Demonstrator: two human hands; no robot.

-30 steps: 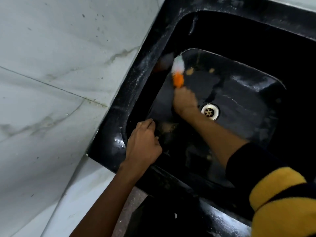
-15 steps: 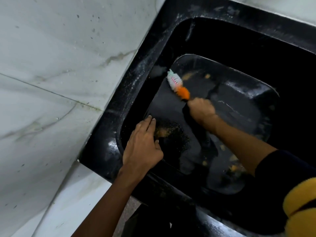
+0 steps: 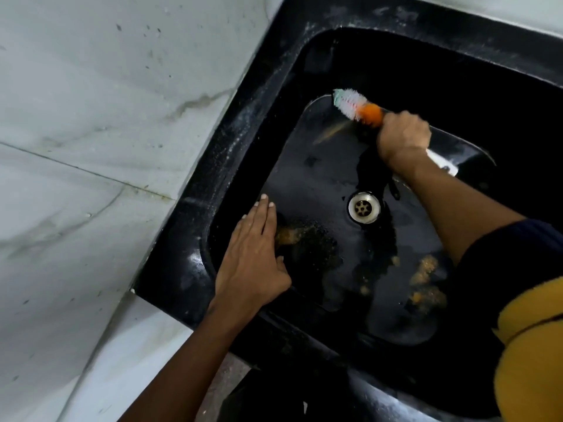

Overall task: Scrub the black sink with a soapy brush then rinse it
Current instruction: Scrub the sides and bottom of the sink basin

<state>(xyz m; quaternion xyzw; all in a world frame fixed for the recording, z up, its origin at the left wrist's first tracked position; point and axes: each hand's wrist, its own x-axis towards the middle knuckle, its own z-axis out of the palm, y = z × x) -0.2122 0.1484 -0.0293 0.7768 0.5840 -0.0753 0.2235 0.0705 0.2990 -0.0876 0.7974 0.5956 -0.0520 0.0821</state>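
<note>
The black sink [image 3: 240,129] fills the middle and right of the head view, wet and speckled with soap on its left rim. My right hand [image 3: 402,138] grips an orange-handled brush [image 3: 356,106] whose white bristles press against the far wall near the basin's back left corner. My left hand [image 3: 253,254] lies flat with straight fingers on the sink's near left inner edge. A metal drain [image 3: 364,207] sits in the basin floor between my hands. Brownish grime patches [image 3: 426,281] lie on the basin floor near the front.
White marble wall tiles [image 3: 106,132] border the sink on the left and back. A pale ledge [image 3: 128,345] runs below the sink's near left corner. My yellow and dark sleeve [image 3: 533,345] covers the lower right.
My right hand has swept the brush from the basin's left floor up to the far wall. The drain has come into sight. My left hand has stayed on the sink's edge.
</note>
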